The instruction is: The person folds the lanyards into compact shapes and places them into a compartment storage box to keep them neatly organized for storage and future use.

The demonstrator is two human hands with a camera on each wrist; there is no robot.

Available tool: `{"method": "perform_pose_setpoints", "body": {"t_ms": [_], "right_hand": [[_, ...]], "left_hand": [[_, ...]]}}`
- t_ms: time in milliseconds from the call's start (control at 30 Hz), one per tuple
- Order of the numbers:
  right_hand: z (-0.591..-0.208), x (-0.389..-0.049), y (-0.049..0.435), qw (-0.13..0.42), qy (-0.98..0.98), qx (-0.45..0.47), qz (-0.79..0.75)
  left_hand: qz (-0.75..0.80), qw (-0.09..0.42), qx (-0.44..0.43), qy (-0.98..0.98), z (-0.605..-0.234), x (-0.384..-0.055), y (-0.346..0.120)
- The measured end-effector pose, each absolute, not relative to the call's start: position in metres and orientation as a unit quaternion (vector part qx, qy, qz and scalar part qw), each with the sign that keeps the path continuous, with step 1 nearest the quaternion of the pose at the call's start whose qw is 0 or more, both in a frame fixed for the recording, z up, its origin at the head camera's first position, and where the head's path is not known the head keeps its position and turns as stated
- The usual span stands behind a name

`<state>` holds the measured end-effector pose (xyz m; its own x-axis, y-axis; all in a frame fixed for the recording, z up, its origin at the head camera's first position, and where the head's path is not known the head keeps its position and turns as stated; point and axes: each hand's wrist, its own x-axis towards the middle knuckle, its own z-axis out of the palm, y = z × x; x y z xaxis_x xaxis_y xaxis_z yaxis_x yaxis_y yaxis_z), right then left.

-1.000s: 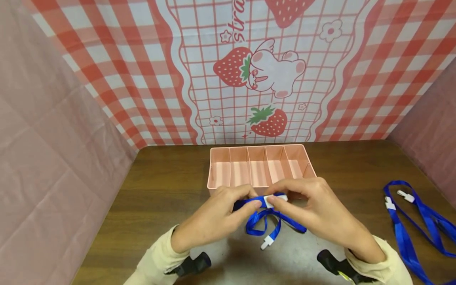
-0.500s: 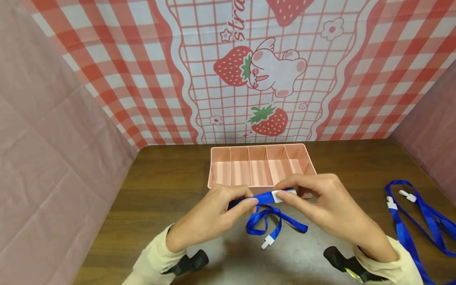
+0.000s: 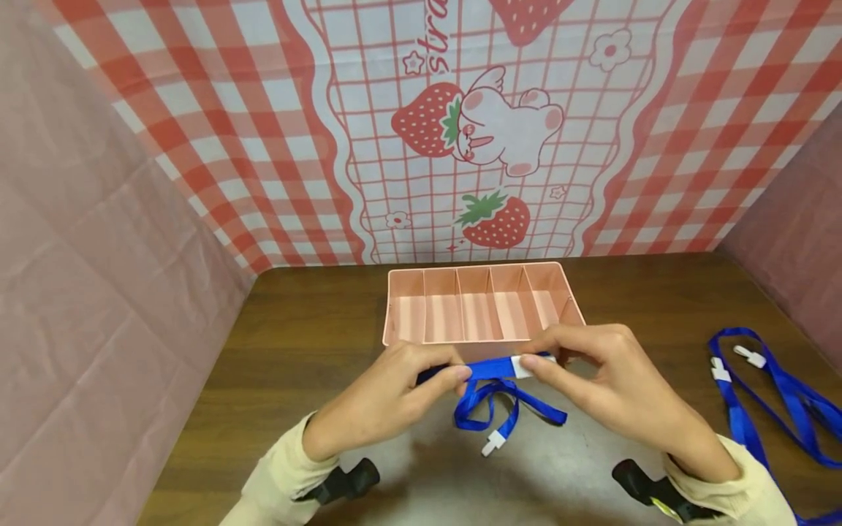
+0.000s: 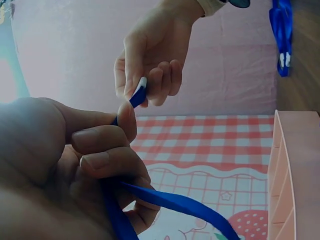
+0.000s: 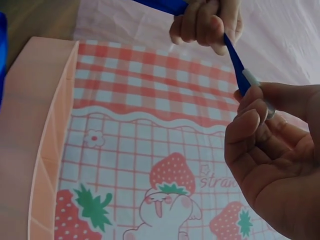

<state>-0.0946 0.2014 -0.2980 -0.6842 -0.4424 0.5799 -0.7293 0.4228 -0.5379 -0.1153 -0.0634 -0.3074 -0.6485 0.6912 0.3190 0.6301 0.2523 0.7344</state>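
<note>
Both hands have a blue lanyard [image 3: 492,368] stretched between them, just in front of the pink box. My left hand [image 3: 395,402] pinches the strap between thumb and forefinger; in the left wrist view more blue strap [image 4: 192,206] trails from under its curled fingers. With thumb and fingers, my right hand [image 3: 618,394] grips the white plastic clip [image 3: 522,367] at the strap's other end, partly covering it. Below the hands, a looped blue strap [image 3: 473,418] with another white clip [image 3: 493,443] shows over the table.
Behind the hands stands a pink compartment box [image 3: 476,315], its compartments bare. Another blue lanyard [image 3: 740,420] with white clips lies at the table's right side. A strawberry-patterned cloth [image 3: 490,131] hangs at the back of the wooden table [image 3: 302,321], with pink cloth [image 3: 112,292] at the side.
My right hand has moved to the right with the white clip, and my left hand slightly left. A longer, straighter piece of strap now shows between them.
</note>
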Motion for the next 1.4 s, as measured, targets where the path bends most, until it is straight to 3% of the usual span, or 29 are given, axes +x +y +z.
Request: {"method": "perform_pose_setpoints", "body": {"t_ms": [633,867,1400], "right_hand": [[-0.324,-0.081,0.216,0.178,-0.813,0.354,0.426],[-0.325,-0.07,0.223,0.138,-0.853,0.307,0.398],[-0.33,-0.075,0.232,0.126,-0.858,0.287,0.407]], "left_hand": [[0.465,0.009,0.433,0.772,-0.331,-0.107,-0.078],[0.466,0.019,0.425,0.776,-0.342,-0.104,-0.088],[0.433,0.016,0.445,0.784,-0.345,-0.108,-0.115]]}}
